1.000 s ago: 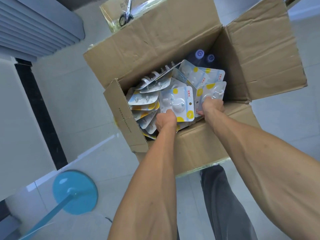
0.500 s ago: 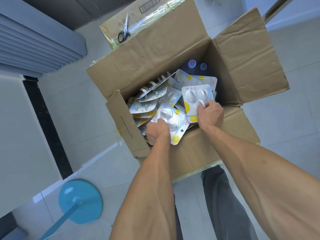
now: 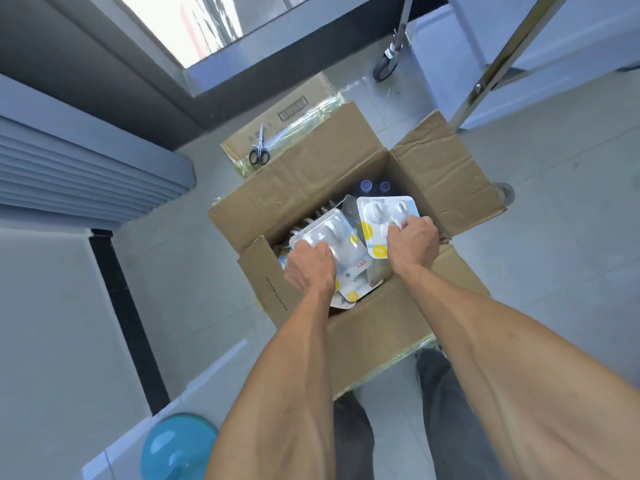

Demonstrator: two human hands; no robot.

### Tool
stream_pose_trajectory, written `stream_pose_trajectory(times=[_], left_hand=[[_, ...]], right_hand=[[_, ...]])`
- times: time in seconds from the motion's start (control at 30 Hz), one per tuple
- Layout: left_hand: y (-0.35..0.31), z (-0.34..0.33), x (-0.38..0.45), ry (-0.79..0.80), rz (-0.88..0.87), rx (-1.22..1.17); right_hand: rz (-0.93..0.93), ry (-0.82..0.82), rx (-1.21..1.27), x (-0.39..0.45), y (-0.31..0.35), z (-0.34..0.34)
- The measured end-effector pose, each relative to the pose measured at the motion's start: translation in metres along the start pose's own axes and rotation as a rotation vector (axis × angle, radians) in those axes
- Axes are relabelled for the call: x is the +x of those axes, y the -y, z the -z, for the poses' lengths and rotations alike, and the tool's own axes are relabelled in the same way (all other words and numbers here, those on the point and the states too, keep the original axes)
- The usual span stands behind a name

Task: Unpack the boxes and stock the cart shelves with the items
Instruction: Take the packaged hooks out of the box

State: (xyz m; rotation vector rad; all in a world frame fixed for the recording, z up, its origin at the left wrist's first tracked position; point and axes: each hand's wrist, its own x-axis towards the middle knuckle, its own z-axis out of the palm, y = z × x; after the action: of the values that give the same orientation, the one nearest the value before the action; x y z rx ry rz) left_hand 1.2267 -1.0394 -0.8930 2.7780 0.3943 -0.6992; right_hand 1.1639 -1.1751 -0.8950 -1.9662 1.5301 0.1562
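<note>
Both hands are over the open box [image 3: 363, 327]. The left hand [image 3: 310, 268] grips a stack of packs [image 3: 341, 244]. The right hand [image 3: 412, 242] grips another pack [image 3: 379, 218], fingers curled tight.

Pale grey glossy tiled floor [image 3: 571, 258] reflects daylight. Bright window pane [image 3: 194, 26] sits above a dark grey frame [image 3: 114, 77]. Grey horizontally slatted panel [image 3: 69, 174] occupies the left wall. Round blue plastic base [image 3: 178, 445] rests on the floor at lower left
</note>
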Motion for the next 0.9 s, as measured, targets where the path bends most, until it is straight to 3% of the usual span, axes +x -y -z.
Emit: stream_pose_trajectory(times=[0.2,0.47,0.6,0.7,0.9], left_hand=[[-0.067,0.098,-0.042,-0.037,-0.069,-0.013],[-0.244,0.204,-0.141,-0.142,-0.269,-0.072],[-0.327,0.232,-0.182,-0.236,-0.411,-0.062],[-0.377,0.239,-0.212,-0.275,-0.4,-0.091],[-0.464,0.202,-0.269,-0.138,-0.427,-0.013]], right_hand=[[0.042,-0.102,0.074,-0.006,0.077,0.134],[0.051,-0.326,0.087,0.0,0.144,0.34],[0.07,-0.386,0.094,0.03,0.145,0.412],[0.079,-0.396,0.158,0.057,0.126,0.46],[-0.035,-0.436,0.178,0.115,0.062,0.543]])
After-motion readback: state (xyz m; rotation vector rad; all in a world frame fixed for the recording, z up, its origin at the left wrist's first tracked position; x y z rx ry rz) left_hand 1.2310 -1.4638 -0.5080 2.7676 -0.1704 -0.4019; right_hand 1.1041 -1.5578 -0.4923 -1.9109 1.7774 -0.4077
